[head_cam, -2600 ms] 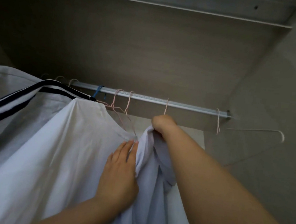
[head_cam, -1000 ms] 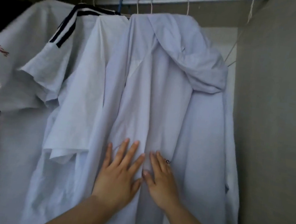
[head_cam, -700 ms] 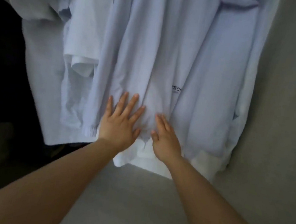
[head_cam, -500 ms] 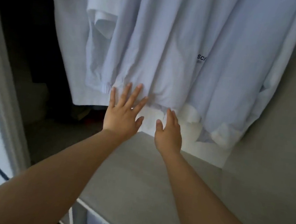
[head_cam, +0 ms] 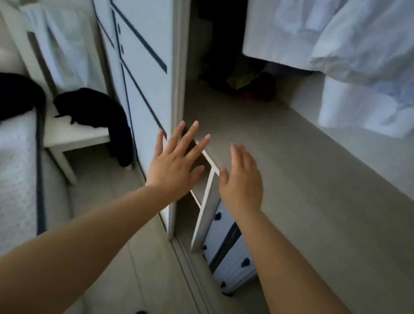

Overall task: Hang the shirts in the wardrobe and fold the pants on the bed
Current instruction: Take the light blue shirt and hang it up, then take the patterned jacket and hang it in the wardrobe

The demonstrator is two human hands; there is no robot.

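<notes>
The left hand and the right hand are held out before the open wardrobe. Each grip is spread wide, with the fingers straight, and nothing is held. The pale shirts are seen hanging at the wardrobe's upper right, above its inner shelf. Dark pants are laid at the bed's far edge. Another dark garment is draped over a white chair.

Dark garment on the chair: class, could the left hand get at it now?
Probably yes: the left hand is open and empty, and nothing stands between it and the dark garment.
</notes>
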